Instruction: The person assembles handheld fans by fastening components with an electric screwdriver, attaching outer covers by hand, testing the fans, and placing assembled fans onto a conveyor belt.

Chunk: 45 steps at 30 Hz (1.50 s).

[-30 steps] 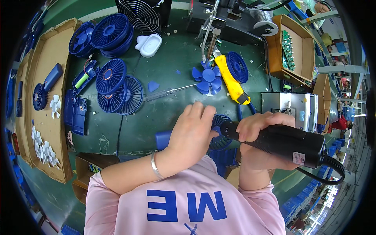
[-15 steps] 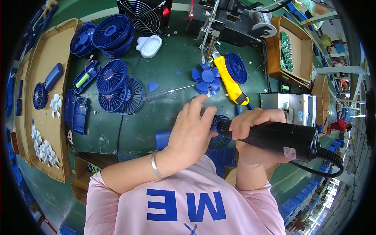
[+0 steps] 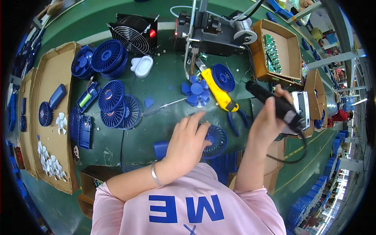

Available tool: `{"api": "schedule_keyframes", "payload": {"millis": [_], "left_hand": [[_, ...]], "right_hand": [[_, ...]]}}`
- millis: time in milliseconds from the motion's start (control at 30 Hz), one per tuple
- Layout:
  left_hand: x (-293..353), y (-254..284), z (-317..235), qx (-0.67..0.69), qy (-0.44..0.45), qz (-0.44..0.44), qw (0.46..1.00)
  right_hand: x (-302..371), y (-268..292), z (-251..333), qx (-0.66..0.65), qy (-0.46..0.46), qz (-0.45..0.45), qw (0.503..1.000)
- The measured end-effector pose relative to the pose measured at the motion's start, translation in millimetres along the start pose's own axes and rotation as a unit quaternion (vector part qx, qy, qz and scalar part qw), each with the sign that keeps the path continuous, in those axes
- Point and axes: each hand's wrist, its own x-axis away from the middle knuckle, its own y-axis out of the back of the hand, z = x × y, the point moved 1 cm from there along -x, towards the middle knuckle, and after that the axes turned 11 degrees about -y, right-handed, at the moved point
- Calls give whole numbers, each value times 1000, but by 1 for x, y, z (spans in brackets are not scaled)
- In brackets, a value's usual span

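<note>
My left hand lies over a blue handheld fan near the table's front edge, thumb and fingers bent around its middle. The fan's round cage shows right of the hand, and the end of its blue body shows on the left. To the right, my right hand is wrapped around a black corded electric screwdriver, raised off the fan with its tip toward the far left. Beyond my left hand lie a blue fan blade, a thin screwdriver and a yellow utility knife.
Blue fan cages stand left of centre. A cardboard tray holds white fan blades. At the back are a black fan and a soldering stand. Green circuit boards fill a box. Blue-handled pliers lie near the knife.
My right hand has lifted the electric screwdriver off the fan and carried it up and right. My left hand stays on the fan. The whole view has shifted slightly.
</note>
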Motion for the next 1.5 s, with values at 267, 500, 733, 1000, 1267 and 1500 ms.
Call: {"api": "schedule_keyframes", "payload": {"millis": [267, 500, 733, 1000, 1267, 1500], "left_hand": [[15, 25, -7, 70, 23, 38, 997], [33, 57, 19, 520, 234, -74, 818], [38, 46, 41, 644, 335, -188, 661], [50, 34, 48, 586, 360, -213, 694], [43, 29, 34, 443, 287, -172, 832], [42, 42, 22, 517, 266, -243, 777]], "right_hand": [[50, 11, -8, -123, -414, 2, 902], [55, -17, -18, -73, -366, 128, 919], [40, -86, -18, 446, 15, 302, 842], [67, -66, 20, 362, -6, 306, 881], [108, -78, 21, 371, 84, 397, 835], [120, -64, 18, 240, 39, 273, 931]]}}
